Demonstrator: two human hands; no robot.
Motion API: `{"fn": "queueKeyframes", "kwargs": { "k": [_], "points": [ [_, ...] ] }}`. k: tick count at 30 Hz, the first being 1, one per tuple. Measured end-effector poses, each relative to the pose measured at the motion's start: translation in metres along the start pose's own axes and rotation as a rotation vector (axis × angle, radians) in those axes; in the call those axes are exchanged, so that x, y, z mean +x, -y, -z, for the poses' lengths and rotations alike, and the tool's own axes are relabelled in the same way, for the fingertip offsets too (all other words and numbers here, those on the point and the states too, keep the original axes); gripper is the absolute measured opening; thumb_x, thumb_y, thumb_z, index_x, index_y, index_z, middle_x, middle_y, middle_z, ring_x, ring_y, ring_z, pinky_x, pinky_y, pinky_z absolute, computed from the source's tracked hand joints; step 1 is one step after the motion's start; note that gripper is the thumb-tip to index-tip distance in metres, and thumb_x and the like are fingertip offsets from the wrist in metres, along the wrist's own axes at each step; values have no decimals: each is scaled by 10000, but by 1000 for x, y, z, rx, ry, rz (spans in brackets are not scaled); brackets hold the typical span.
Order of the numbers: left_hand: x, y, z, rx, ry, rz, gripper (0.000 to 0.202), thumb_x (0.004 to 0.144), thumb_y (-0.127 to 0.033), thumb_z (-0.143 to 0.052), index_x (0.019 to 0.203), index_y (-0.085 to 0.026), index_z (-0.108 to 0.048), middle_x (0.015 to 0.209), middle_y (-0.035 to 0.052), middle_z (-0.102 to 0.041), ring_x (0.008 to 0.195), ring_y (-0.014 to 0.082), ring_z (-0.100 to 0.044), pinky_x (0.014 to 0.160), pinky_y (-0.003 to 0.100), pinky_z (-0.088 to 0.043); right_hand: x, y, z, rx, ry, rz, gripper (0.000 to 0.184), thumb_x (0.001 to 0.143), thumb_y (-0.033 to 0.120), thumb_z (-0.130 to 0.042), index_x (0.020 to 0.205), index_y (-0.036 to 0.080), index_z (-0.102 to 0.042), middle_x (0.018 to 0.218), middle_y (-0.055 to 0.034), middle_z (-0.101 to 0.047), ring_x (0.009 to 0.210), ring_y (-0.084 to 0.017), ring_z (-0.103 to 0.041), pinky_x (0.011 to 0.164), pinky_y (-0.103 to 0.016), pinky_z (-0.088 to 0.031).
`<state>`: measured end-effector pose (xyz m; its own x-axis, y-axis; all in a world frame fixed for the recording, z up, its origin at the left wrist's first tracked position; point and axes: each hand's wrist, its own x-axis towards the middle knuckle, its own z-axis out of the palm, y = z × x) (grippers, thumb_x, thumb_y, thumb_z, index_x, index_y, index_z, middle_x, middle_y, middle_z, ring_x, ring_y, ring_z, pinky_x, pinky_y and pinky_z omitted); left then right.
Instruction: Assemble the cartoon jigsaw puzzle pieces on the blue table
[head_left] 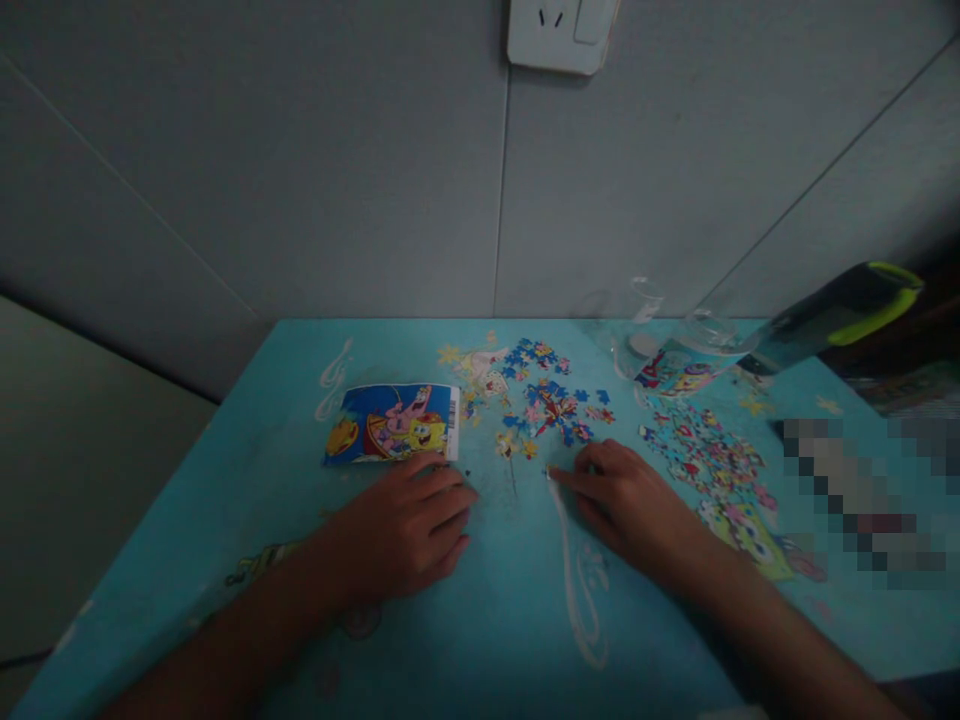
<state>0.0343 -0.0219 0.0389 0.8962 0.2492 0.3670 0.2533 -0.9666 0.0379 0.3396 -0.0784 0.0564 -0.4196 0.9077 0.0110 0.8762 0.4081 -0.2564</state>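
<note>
My left hand [409, 525] lies palm down on the blue table [480, 620], fingers loosely curled and together, just below a cartoon picture card [394, 423]. My right hand [619, 495] rests on the table with its forefinger stretched left, the tip touching the tabletop beneath a scatter of small loose puzzle pieces [551, 405]. Neither hand holds anything that I can see. To the right of my right hand lies a partly joined puzzle section [712, 470].
A clear plastic tube with a cartoon label [679, 360] lies on its side at the back right, next to a dark bottle with a green band [840, 315]. A grey wall with a socket [559, 35] stands behind the table. The left table edge drops to the floor.
</note>
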Motion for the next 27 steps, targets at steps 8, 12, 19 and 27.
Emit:
{"fn": "queueKeyframes", "kwargs": {
  "k": [8,12,19,27],
  "points": [
    [0,3,2,-27,-38,20,136,950,-198,-595,880,-144,-700,999,59,-716,983,226,-630,948,470,-479,3,-5,5,65,-68,62,277,956,149,-566,1156,234,-737,1128,-102,-662,1038,-267,-607,931,-460,-497],
    [2,1,3,-18,-52,34,127,955,-200,-597,911,-143,-702,987,55,-715,965,219,-630,941,464,-490,8,-5,-7,39,-126,111,366,968,145,-554,1307,223,-667,1268,-111,-673,1147,-284,-615,991,-497,-490],
    [2,0,-2,17,-62,29,119,963,-190,-592,931,-139,-695,947,59,-715,938,208,-631,929,452,-502,10,-2,-10,35,-109,239,536,969,85,-509,1480,248,-505,1436,-74,-624,1404,-264,-490,1183,-580,-328],
    [4,-2,-5,28,-57,45,101,958,-187,-605,930,-152,-696,913,52,-713,909,193,-638,951,449,-497,5,-8,7,132,-147,267,361,906,86,-540,1209,209,-693,1206,-86,-741,1173,-246,-651,1082,-500,-443]
  ]
}}
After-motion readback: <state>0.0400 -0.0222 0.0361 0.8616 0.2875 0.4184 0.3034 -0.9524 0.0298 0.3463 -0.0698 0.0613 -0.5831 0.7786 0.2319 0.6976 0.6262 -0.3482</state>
